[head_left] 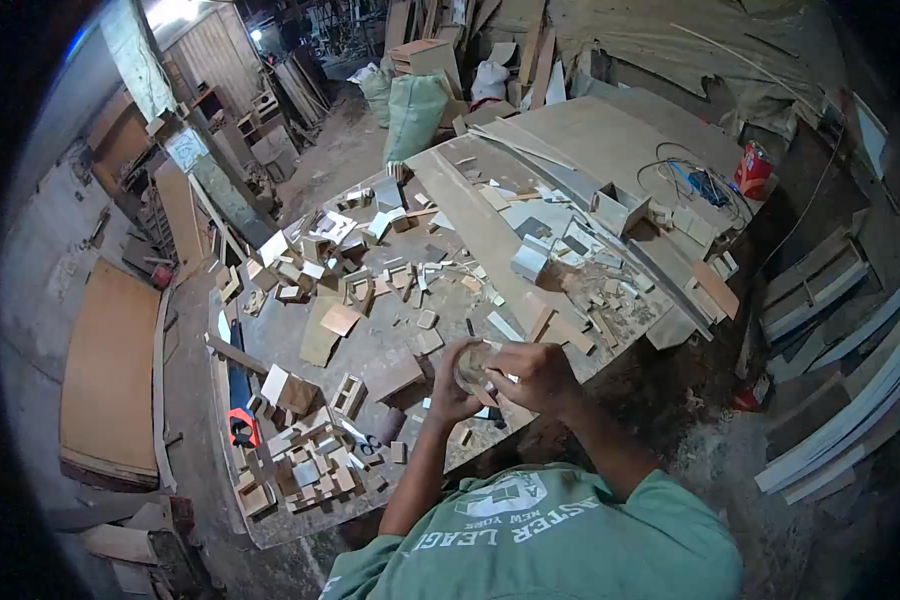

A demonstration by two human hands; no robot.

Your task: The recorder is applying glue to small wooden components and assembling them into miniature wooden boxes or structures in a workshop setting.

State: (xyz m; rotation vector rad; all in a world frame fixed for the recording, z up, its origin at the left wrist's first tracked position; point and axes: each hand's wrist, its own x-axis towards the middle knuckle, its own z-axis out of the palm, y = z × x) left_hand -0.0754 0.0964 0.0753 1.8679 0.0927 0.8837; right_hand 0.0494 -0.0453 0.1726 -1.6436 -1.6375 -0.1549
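Close in front of my chest, near the table's near edge, my left hand (450,388) is wrapped round a small round open container (472,362). Its inside looks pale brownish; what it holds is too unclear to name. My right hand (538,378) is closed in a pinch, knuckles up, at the container's right side. A thin pale piece like a stick (498,376) shows at its fingertips, reaching toward the container's mouth. Just left of my left hand stands a brown wooden box (392,375). Small wooden blocks lie on the worktable (365,345) beyond my hands.
Wood offcuts and small box-like pieces (310,465) crowd the table. A saw with an orange handle (242,428) lies at the left edge, scissors (370,444) nearer. Long boards (470,200) cross the far side; a red can (754,168) stands far right. Planks (850,430) lean at right.
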